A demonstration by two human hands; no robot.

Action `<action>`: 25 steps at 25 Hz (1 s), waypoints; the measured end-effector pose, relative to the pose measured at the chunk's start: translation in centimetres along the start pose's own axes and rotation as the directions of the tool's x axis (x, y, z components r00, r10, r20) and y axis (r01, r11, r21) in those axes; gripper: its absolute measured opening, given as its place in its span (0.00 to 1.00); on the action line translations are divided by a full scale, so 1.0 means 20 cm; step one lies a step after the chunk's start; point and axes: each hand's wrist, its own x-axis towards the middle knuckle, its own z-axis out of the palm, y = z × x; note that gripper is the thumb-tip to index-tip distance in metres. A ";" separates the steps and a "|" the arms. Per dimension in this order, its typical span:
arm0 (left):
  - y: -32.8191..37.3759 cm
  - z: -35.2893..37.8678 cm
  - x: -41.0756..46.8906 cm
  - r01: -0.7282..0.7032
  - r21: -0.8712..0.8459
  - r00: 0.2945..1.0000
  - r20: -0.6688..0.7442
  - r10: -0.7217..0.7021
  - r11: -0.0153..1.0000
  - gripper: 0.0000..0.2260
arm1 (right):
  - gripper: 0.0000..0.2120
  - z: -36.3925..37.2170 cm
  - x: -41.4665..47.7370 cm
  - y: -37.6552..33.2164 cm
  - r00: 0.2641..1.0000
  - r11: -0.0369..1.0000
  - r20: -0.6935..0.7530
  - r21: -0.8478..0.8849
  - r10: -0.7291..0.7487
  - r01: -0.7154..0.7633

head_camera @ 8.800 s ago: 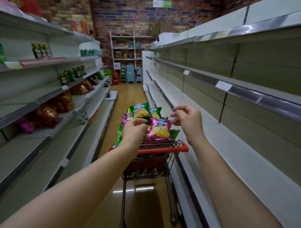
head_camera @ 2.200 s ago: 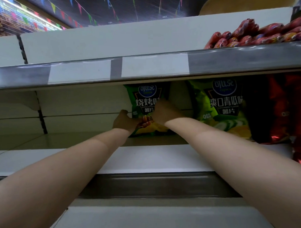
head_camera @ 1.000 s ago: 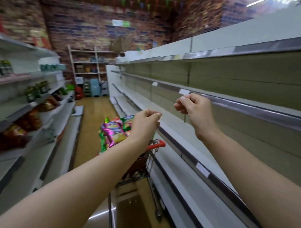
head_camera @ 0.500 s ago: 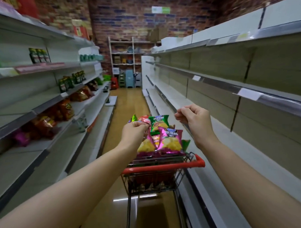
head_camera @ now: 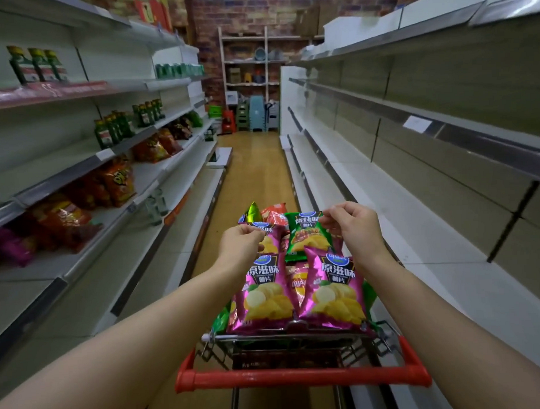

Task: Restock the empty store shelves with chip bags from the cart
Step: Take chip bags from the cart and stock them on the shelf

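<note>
The shopping cart [head_camera: 302, 377], with a red handle, stands in the aisle right in front of me, piled with chip bags. Two pink bags [head_camera: 266, 296] stand at the front, and a green chip bag [head_camera: 306, 236] stands upright behind them. My left hand [head_camera: 241, 245] has curled fingers pinching the top edge of another pink chip bag [head_camera: 271, 239] at the back left. My right hand [head_camera: 353, 229] pinches the green bag's top right corner. The shelves on the right [head_camera: 415, 199] are bare.
The left shelving [head_camera: 87, 168] holds orange and red snack bags, green bottles and cartons. The wooden aisle floor [head_camera: 255, 171] runs to a brick wall with a rack and stacked stools. Price-tag rails edge the shelves on both sides.
My view has dropped and closed in on the cart. Both hands have come down from above the bags onto their top edges, the right one reaching the green bag.
</note>
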 end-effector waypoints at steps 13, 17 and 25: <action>-0.19 0.29 0.92 0.152 0.093 0.978 0.129 -0.163 0.984 0.09 | 0.09 0.06 0.81 0.55 0.968 0.955 -0.159 -0.193 0.196 -0.225; -0.31 0.43 1.07 0.209 0.157 0.961 0.151 -0.233 0.965 0.09 | 0.08 0.00 0.98 0.80 0.938 0.894 -0.138 -0.284 0.319 -0.346; -0.44 0.72 1.22 0.276 0.337 0.914 0.199 -0.355 0.900 0.07 | 0.42 -0.03 1.22 1.10 0.797 0.749 0.103 -0.431 0.595 -0.503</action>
